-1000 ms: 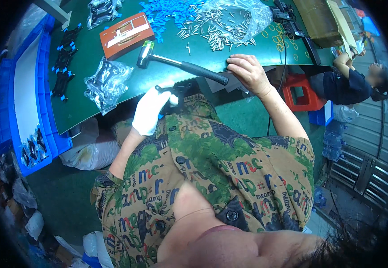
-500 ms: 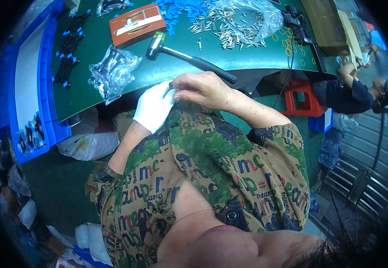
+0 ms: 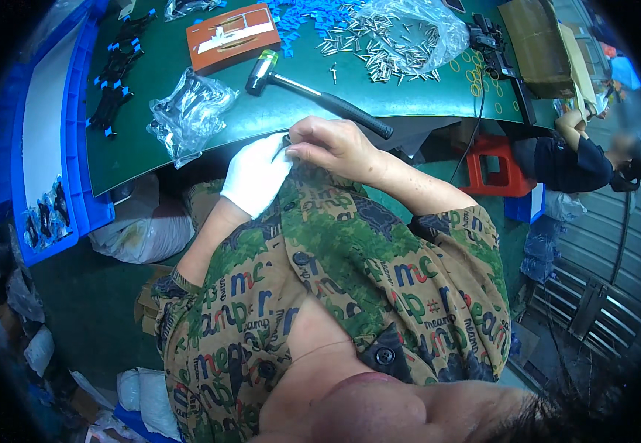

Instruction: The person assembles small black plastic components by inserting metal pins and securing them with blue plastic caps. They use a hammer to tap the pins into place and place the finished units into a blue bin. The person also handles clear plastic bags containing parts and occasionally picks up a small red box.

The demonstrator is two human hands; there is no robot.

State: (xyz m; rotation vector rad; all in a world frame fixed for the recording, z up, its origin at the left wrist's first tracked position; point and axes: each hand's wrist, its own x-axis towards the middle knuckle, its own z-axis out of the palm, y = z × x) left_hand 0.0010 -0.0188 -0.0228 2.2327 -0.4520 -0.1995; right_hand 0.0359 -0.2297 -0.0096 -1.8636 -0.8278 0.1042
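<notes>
My left hand (image 3: 255, 177), in a white glove, meets my bare right hand (image 3: 339, 151) just off the near edge of the green table. Fingers of both are closed together around something small and dark, mostly hidden between them. Beyond them on the table lies a hammer (image 3: 320, 96) with a black grip and a yellow-green end on its head. A clear plastic bag (image 3: 190, 117) with dark parts inside rests to the left of the hammer. An orange-brown box (image 3: 233, 38) with a slotted top stands behind these.
Small blue pieces (image 3: 309, 18) and a heap of metal pins (image 3: 401, 52) cover the table's back, near yellow rings (image 3: 475, 77). Dark parts with blue tips (image 3: 111, 103) line the left side. A blue crate (image 3: 84, 170) stands left; a red stool (image 3: 494, 166) and another person (image 3: 582, 159) are right.
The view has shifted slightly. Both hands stay together in nearly the same place, with only slight finger movement.
</notes>
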